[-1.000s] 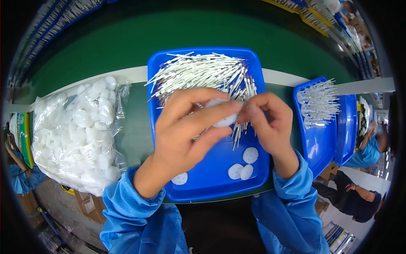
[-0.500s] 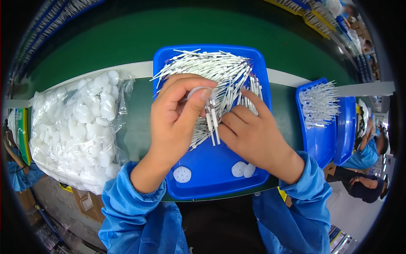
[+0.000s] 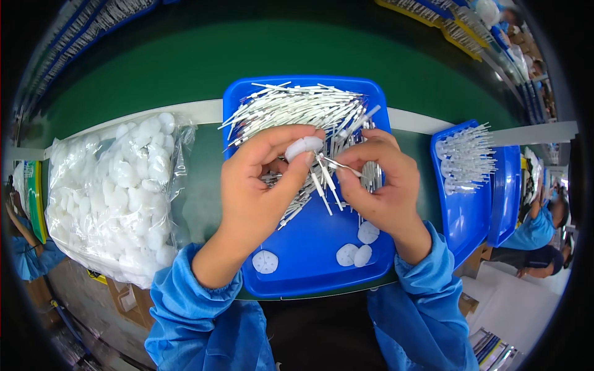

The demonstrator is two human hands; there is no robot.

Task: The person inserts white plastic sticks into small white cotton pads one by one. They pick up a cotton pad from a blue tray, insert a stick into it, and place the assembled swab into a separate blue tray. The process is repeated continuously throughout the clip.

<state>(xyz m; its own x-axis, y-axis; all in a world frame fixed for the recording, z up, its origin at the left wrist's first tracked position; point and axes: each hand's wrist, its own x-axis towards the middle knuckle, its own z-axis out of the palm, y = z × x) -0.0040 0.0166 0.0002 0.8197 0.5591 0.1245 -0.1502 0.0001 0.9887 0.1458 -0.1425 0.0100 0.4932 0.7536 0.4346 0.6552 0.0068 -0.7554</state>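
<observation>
My left hand (image 3: 257,179) is closed, pinching a round white plastic disc (image 3: 302,147) between thumb and fingers above the blue tray (image 3: 322,287). Thin white sticks with metal parts (image 3: 322,185) hang down from the disc. Just right of it, my right hand (image 3: 387,176) is closed in a pinch on a slender metal-and-white stick (image 3: 343,166), its tip at the disc. Beneath both hands, a heap of similar white sticks (image 3: 297,105) fills the tray's far part. Loose perforated discs lie nearer me, one at the left (image 3: 265,262) and several at the right (image 3: 348,255).
Left of the tray lies a clear plastic bag (image 3: 111,191) full of white discs. At the right, a smaller blue tray (image 3: 461,216) holds discs with sticks standing in them. Blue and yellow trays (image 3: 427,15) line the far side. Other people in blue (image 3: 538,226) sit farther off.
My right hand has risen from the stick heap and now pinches a stick at the disc. The left hand has tilted the disc. Another loose disc shows below my right hand.
</observation>
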